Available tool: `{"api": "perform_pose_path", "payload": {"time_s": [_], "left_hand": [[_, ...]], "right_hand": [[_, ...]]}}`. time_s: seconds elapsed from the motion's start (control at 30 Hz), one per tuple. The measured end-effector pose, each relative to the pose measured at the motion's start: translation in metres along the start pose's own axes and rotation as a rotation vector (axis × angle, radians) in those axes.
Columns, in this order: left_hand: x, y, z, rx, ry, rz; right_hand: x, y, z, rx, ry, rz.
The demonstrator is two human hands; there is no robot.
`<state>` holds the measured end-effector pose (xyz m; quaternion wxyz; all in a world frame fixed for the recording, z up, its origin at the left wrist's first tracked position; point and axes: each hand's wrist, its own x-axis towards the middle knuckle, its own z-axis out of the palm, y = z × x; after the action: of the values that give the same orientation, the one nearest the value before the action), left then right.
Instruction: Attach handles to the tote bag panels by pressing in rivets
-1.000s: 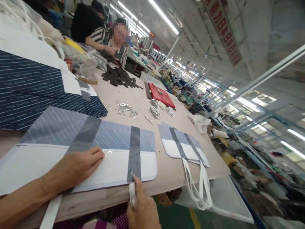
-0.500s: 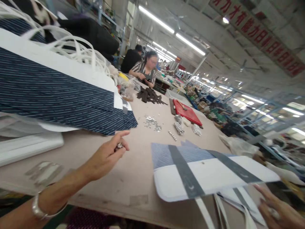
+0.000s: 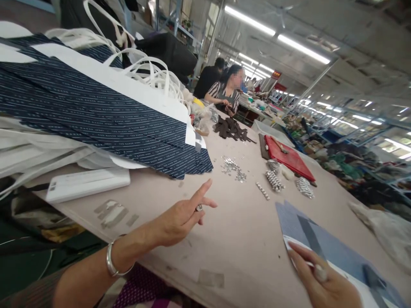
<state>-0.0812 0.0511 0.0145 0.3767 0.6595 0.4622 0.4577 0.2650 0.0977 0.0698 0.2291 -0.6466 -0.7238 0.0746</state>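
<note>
My left hand [image 3: 184, 218] hovers over the table with its index finger stretched out and the other fingers loosely apart. It holds nothing; a ring and a silver bangle [image 3: 112, 259] show on it. My right hand [image 3: 324, 278] rests on the white part of a blue-and-white bag panel [image 3: 305, 218] with grey straps, at the lower right. Its fingers are extended over the panel, and a ring with a pale, blurred top shows on one. The panel lies on the table, partly cut off by the frame edge. Small silver metal pieces [image 3: 236, 169] lie beyond my left hand.
Dark blue striped panels [image 3: 128, 124] with white handles are piled at left, above a white flat case [image 3: 90, 184]. Farther back are brown strips [image 3: 233, 128], a red folder [image 3: 289, 156] and patterned rolls [image 3: 274, 180]. A person sits across the table [image 3: 244, 239].
The blue-and-white panel, raised before, now lies on the table farther right. My right hand has come from its far edge onto it. The view has swung left; my left hand stays open.
</note>
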Motion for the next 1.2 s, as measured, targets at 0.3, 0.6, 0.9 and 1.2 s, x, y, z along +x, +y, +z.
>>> {"api": "perform_pose_path", "payload": {"time_s": [0.3,0.6,0.9,1.2], "left_hand": [[-0.006,0.003,-0.009,0.384,-0.053,0.016],[-0.011,-0.009,-0.024,0.494,-0.139,-0.077],[-0.007,-0.011,-0.034,0.533,-0.122,-0.075],[0.003,-0.001,-0.048,0.627,-0.156,-0.100]], "right_hand": [[-0.001,-0.161,0.094,0.391,-0.311,-0.781],[0.006,-0.177,0.112,0.186,-0.279,-0.939],[0.007,-0.185,0.127,0.170,-0.130,-0.978],[0.021,-0.207,0.141,0.426,-0.275,-0.502]]}}
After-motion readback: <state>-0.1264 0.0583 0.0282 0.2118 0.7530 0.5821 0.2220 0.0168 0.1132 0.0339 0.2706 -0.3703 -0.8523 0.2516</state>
